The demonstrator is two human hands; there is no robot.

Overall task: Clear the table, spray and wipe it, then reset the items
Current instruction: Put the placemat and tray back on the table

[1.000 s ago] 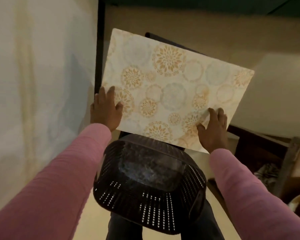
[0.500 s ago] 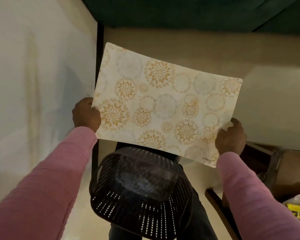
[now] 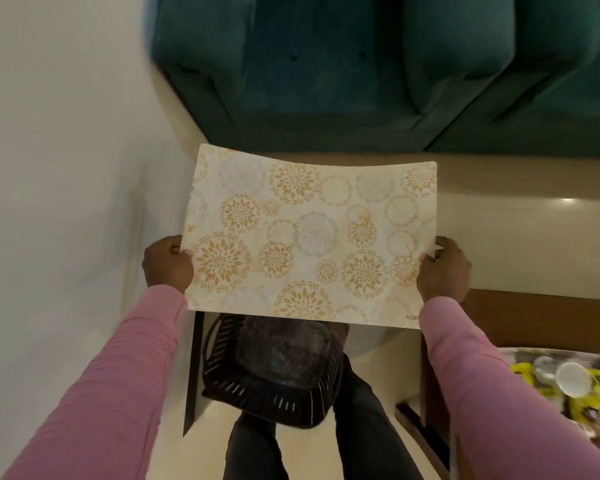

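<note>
Levelled since before, placemat (image 3: 312, 237) pinched by left hand (image 3: 167, 263) and right hand (image 3: 444, 268), hiding basket (image 3: 274, 372) rim.

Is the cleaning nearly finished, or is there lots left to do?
Hard to say. In hand: the left hand and right hand each hold a short edge of the flowery placemat, up in the air above a black basket. A tray of cups and packets sits at the right. No spray bottle or cloth shows, so I can't tell whether wiping has happened.
</note>
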